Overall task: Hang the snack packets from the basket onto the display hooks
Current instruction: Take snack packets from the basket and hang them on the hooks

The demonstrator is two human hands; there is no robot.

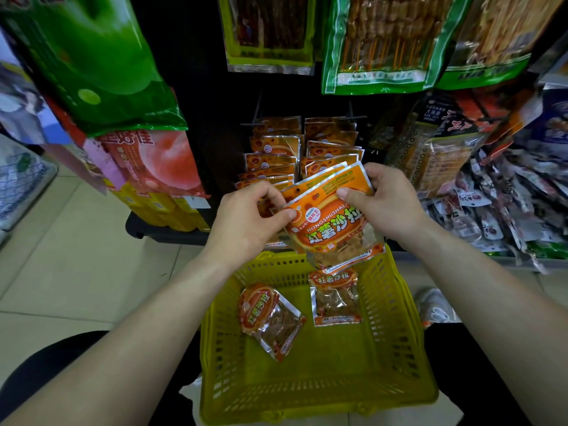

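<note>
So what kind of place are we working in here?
Most likely a small shop's snack aisle: orange snack packets hang on display hooks, bigger bags above, and a yellow shopping basket sits on the tiled floor.

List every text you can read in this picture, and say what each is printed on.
"FOOD": held packet
"HONGSHUSHALA": held packet
"红薯沙拉": held packet, also basket packet
"好佳": peach bag
All other print: too small or blurred to read.
</note>
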